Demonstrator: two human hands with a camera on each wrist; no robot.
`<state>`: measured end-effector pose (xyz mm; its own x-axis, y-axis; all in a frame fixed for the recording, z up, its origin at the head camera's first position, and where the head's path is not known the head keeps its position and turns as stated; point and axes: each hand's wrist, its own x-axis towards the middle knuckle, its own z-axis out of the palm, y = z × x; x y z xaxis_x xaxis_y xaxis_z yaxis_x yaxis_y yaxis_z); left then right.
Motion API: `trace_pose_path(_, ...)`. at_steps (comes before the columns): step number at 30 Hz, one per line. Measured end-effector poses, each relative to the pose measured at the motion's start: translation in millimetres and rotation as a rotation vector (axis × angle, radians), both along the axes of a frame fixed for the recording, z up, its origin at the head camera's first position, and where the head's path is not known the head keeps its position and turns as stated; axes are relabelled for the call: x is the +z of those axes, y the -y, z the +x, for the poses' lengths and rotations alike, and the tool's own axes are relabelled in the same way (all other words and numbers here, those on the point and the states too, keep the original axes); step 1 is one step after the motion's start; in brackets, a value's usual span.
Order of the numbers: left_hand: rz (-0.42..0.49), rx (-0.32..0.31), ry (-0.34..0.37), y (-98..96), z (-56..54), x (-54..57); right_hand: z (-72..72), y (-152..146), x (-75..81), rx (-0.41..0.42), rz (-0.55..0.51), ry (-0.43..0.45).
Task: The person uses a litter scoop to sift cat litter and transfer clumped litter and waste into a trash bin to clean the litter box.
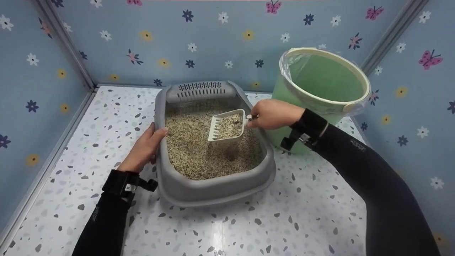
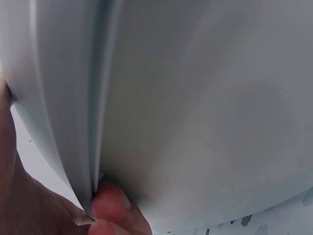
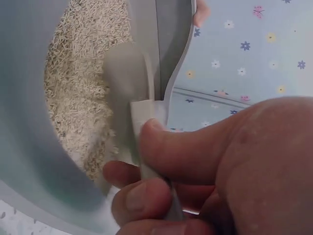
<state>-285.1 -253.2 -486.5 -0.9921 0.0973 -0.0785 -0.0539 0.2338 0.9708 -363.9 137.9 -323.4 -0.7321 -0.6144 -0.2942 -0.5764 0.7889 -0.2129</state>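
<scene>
A grey litter box (image 1: 213,190) holds a layer of tan pellet litter (image 1: 192,153). My left hand (image 1: 145,145) grips the box's left rim, thumb over the top; in the left wrist view its fingertips (image 2: 112,203) curl under the rim's edge. With my right hand (image 1: 272,113) I hold a pale litter scoop (image 1: 215,128) by its handle, above the litter. Some pellets lie in the scoop, by its slots. In the right wrist view, thumb and fingers wrap the scoop handle (image 3: 143,113), and the scoop's underside looks blurred.
A green trash bin (image 1: 316,78) with a clear plastic liner stands behind and right of the box, close to my right forearm. Flower-patterned wall panels (image 1: 209,39) enclose the speckled white tabletop (image 1: 106,117) at the back and both sides.
</scene>
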Motion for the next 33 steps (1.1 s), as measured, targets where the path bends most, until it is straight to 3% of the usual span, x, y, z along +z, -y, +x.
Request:
trace_pose_path(15, 0.018, -0.004, 0.015, 2.0, 0.2, 0.8, -0.5, -6, 13.3, 0.001, -0.015, 0.014)
trace_pose_path(23, 0.019, -0.003, 0.015, 1.7, 2.1, 1.2, -1.7, -7, 5.4, -0.042, -0.063, 0.01)
trace_pose_path(27, 0.028, -0.002, 0.01, 1.1, 2.5, 0.2, -3.7, -11, -5.9, -0.065, -0.181, 0.032)
trace_pose_path(33, 0.03, -0.001, 0.022, 0.7, 1.2, 0.1, -3.2, -20, -30.1, -0.063, -0.502, 0.139)
